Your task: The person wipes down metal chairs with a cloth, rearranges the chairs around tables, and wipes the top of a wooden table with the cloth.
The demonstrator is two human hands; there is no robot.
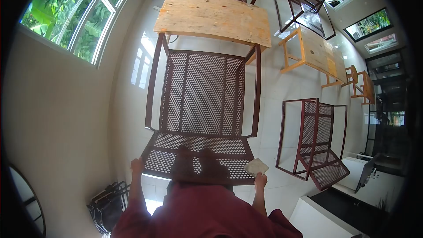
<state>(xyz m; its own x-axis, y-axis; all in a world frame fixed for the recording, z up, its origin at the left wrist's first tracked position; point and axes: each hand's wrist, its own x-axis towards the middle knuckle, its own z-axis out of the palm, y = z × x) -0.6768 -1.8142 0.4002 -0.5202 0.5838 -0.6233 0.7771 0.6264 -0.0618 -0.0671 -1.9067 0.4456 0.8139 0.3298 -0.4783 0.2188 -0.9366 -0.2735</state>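
Note:
A dark red metal bench (202, 92) with perforated panels stands right in front of me, its nearer panel close to my body. At that panel's left corner, my left hand (137, 166) is closed on the bench's edge. My right hand (261, 180) pinches a pale, folded cloth (256, 167) at the panel's right edge. The cloth lies partly over the perforated metal. Dark shapes cover the middle of the near panel; I cannot tell if they are shadow or my legs.
A wooden table (211, 15) stands just beyond the bench. On the right are another perforated metal bench (317, 136) and a low wooden table (317, 53). Folded black frames (108, 207) lean by the left wall. A white cabinet (308, 216) is at lower right.

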